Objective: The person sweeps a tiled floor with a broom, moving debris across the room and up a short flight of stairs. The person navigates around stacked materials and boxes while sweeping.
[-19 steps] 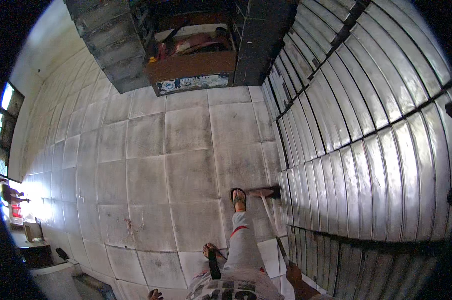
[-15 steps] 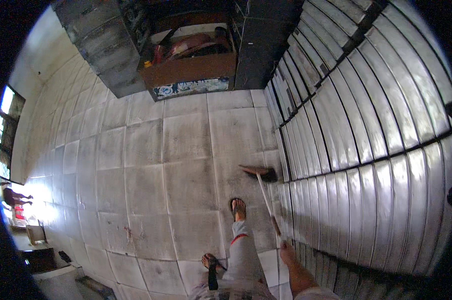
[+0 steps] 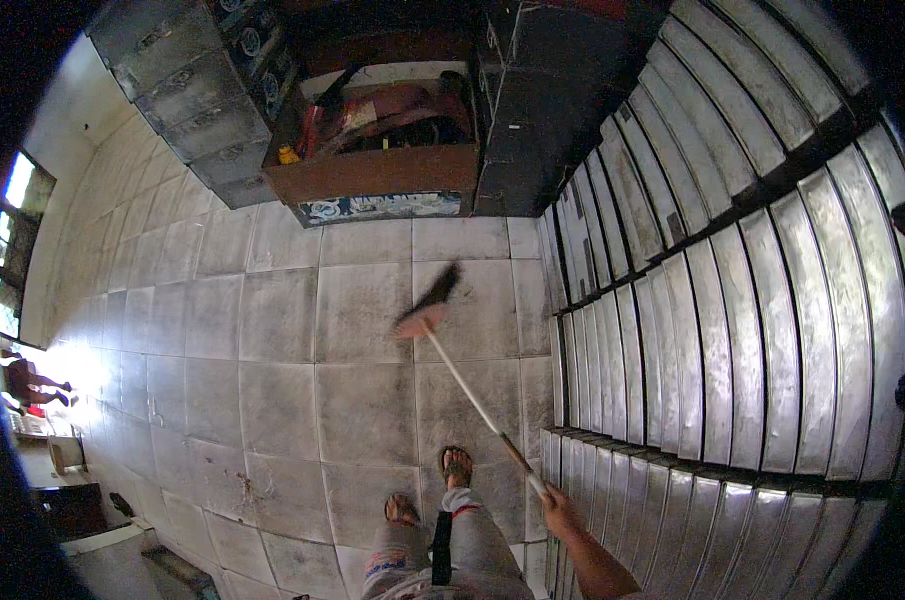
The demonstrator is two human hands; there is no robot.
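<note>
My right hand (image 3: 562, 509) is closed around the upper end of the handle of a broom (image 3: 466, 384). The handle slants forward and to the left across the tiled floor (image 3: 368, 390). At its far end, the broom's pinkish head (image 3: 420, 320) and dark bristles (image 3: 443, 285) are over the tiles ahead of my feet, the bristles blurred by motion. Both my feet, in sandals (image 3: 457, 462), are on the floor behind the broom head. My left hand does not show.
Stacked silvery metal trays (image 3: 713, 340) rise along the right side. Ahead stands a brown box (image 3: 373, 180) holding reddish items, between stacks of dark crates (image 3: 188, 100). A person (image 3: 35, 382) is by the bright doorway at far left.
The broom head has swung left and forward, away from the trays. My right hand has moved slightly left. I have stepped, and my feet now stand closer together.
</note>
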